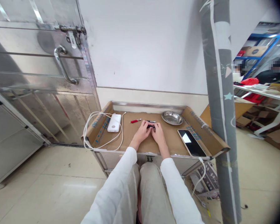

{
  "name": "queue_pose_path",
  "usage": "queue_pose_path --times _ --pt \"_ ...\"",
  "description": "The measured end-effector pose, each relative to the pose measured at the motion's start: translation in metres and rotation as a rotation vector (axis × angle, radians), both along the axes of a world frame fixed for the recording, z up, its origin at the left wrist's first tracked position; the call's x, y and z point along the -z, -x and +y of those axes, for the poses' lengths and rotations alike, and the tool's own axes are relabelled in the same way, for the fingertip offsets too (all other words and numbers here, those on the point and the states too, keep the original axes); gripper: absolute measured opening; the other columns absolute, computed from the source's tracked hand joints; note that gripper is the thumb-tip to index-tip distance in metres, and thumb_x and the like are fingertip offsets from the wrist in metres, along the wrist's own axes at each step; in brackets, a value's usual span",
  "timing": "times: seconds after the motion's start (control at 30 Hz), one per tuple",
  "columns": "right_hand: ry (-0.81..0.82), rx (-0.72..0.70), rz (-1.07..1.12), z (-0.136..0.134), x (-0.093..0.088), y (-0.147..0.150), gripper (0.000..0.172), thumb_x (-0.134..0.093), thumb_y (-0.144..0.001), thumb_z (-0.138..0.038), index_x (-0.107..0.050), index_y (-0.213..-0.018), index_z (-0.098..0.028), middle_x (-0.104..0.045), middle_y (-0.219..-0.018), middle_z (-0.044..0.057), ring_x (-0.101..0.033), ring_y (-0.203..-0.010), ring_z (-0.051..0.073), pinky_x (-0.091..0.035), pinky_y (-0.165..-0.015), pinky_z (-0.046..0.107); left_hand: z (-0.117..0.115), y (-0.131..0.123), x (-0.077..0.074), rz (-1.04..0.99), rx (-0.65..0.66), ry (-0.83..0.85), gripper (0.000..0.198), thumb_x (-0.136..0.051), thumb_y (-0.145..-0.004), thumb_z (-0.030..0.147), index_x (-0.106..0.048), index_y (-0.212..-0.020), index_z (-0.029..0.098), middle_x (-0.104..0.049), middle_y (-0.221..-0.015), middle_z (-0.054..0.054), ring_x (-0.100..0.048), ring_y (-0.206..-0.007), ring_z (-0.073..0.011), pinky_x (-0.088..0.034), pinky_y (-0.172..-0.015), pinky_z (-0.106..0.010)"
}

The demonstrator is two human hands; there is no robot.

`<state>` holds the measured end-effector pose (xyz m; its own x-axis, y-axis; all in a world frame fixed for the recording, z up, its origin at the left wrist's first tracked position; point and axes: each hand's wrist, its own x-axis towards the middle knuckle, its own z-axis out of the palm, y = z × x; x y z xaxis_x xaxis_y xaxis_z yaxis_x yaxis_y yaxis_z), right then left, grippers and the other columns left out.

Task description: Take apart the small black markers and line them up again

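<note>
My left hand point(142, 131) and my right hand point(157, 132) meet at the middle of the cardboard-covered bench point(130, 137). Between their fingertips is a small dark object point(150, 126), too small to make out. The fingers of both hands are curled in around it. Just beyond the hands lies a dark pen-like tool point(151, 121), partly hidden by them. A red pen-like tool point(135, 120) rests to its left. To the right, near the back, sits a round metal dish point(172, 118).
A white power bank point(114, 123) with a looped white cable point(122, 132) lies at the left. A phone point(191, 143) lies at the right front. A tall grey roll point(221, 93) stands beside the bench. People sit by shelves at far right.
</note>
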<state>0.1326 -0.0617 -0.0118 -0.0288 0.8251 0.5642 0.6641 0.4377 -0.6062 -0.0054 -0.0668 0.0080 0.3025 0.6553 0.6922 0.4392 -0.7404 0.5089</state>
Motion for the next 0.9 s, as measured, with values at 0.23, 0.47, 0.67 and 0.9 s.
queue_pose_path --times 0.23,0.47,0.67,0.9 --pt "0.001 -0.086 0.020 0.0037 0.0037 0.0003 0.025 -0.041 -0.084 -0.021 -0.059 -0.101 -0.017 -0.060 -0.106 0.012 -0.060 -0.089 0.021 -0.050 -0.080 0.036 0.0023 -0.0011 0.0030 -0.075 -0.076 -0.038 0.030 -0.045 -0.090 0.020 -0.042 -0.120 0.019 -0.054 -0.112 -0.010 -0.058 -0.099 -0.0173 -0.045 -0.098 -0.041" --pt "-0.008 -0.119 0.064 0.0076 0.0064 -0.0013 0.031 -0.042 -0.082 -0.018 -0.060 -0.107 -0.019 -0.063 -0.109 0.011 -0.062 -0.091 0.020 -0.049 -0.085 0.037 -0.0001 -0.0002 0.0002 -0.207 -0.200 -0.055 0.032 -0.040 -0.093 0.022 -0.039 -0.124 0.018 -0.053 -0.111 -0.011 -0.056 -0.101 -0.0175 -0.049 -0.089 -0.034" --pt "-0.018 -0.126 0.082 0.0079 0.0067 -0.0016 0.027 -0.044 -0.082 -0.021 -0.062 -0.102 -0.019 -0.066 -0.105 0.010 -0.063 -0.091 0.020 -0.049 -0.086 0.037 0.0002 0.0029 -0.0012 -0.303 -0.286 -0.019 0.027 -0.036 -0.093 0.021 -0.042 -0.119 0.018 -0.052 -0.112 -0.011 -0.053 -0.107 -0.0180 -0.048 -0.089 -0.034" --pt "-0.011 -0.092 0.075 0.0026 -0.0002 -0.0006 0.022 -0.046 -0.085 -0.027 -0.063 -0.095 -0.020 -0.067 -0.102 0.009 -0.063 -0.092 0.021 -0.048 -0.085 0.036 0.0005 0.0037 -0.0010 -0.333 -0.287 0.033 0.024 -0.036 -0.093 0.021 -0.044 -0.115 0.018 -0.053 -0.112 -0.012 -0.054 -0.106 -0.0186 -0.047 -0.090 -0.035"
